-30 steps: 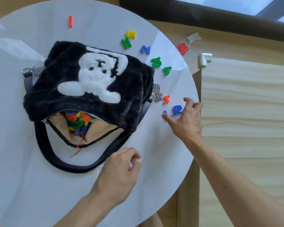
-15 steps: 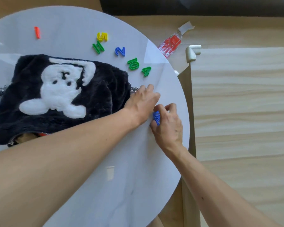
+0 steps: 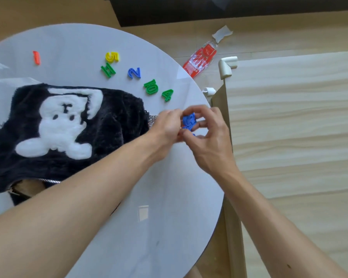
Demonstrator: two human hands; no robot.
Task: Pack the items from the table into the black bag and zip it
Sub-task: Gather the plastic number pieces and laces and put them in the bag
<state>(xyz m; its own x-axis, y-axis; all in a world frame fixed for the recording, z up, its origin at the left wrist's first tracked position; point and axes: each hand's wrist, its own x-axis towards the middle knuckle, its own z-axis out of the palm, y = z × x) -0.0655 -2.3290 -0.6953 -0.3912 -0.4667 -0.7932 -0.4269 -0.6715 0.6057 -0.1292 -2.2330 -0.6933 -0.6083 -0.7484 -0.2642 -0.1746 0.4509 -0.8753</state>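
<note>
Blue number pieces (image 3: 188, 121) now lifted; glossy plastic

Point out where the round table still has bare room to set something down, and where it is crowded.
Free: the near part of the table, between the left forearm and the right edge, and the far-left stretch between the red 1 and the green 11. Crowded: the black bag fills the left, numbers line the far arc, and both hands work beside the bag.
</note>
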